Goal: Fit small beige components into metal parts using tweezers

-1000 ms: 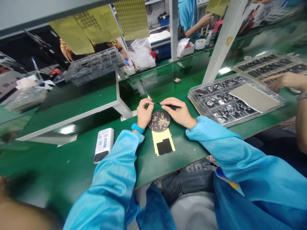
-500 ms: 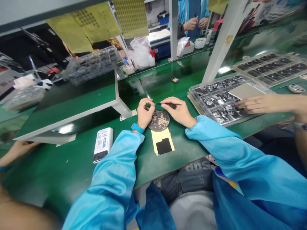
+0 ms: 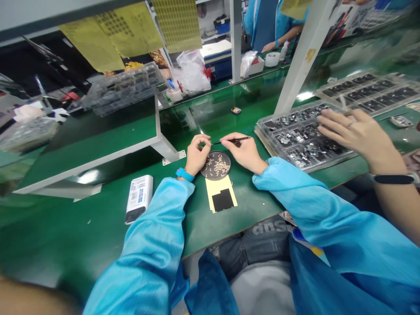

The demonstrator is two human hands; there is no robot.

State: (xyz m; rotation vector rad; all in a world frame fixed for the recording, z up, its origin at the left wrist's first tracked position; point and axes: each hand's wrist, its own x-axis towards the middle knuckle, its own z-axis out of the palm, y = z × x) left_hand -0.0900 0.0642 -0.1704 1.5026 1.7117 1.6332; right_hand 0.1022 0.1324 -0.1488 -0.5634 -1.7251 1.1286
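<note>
parts (image 3: 215, 166) on mesh tray (image 3: 226, 173) too small, tweezer tips (image 3: 214, 143) hidden by left hand (image 3: 197, 154)

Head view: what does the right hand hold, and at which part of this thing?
The right hand holds thin dark tweezers near their middle, between thumb and fingers. Their tips point toward the left hand.

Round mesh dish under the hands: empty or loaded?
Loaded: small tan pieces lie scattered across the middle of the round mesh dish, leaving only the area near its rim bare.
</note>
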